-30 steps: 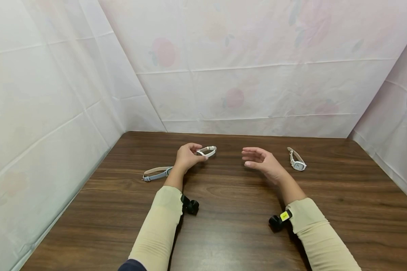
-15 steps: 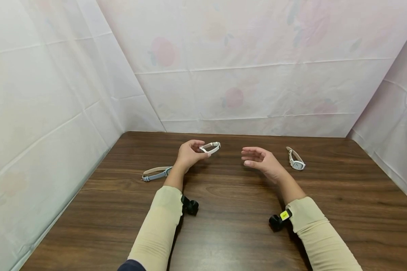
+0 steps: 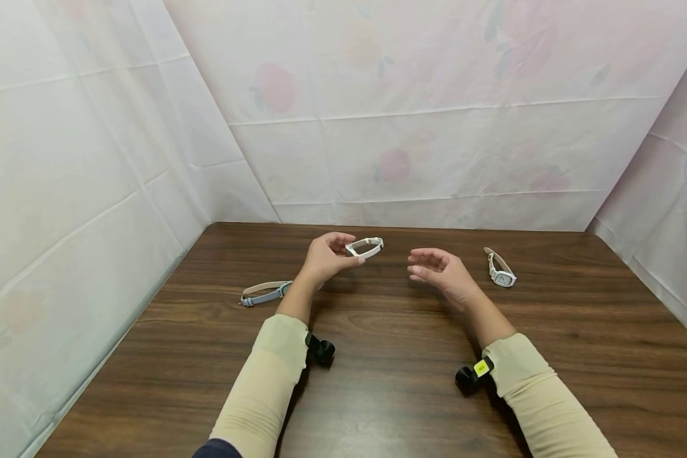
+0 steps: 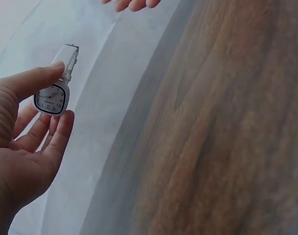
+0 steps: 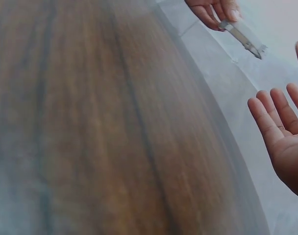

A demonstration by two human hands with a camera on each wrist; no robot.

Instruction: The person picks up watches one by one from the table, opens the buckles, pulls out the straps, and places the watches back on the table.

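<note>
My left hand (image 3: 327,257) pinches a white wristwatch (image 3: 372,248) between thumb and fingers, above the back of the table. In the left wrist view the watch's pale dial (image 4: 51,99) with a dark rim faces the camera, the thumb (image 4: 38,81) lying over the strap end of its case. The strap is fastened in a loop and points toward my right hand (image 3: 443,275). That hand hovers to the right of the watch, fingers loosely spread and holding nothing; the right wrist view shows its bare palm (image 5: 292,147).
A blue-strapped watch (image 3: 263,294) lies on the wooden table (image 3: 378,369) at the left, partly behind the left wrist. Another white watch (image 3: 502,275) lies to the right of the right hand. A pale curtain (image 3: 406,127) with faint fruit prints encloses the back and sides.
My left hand has lifted the white watch and carried it to the right, closer to my right hand. The right hand has stayed almost still.
</note>
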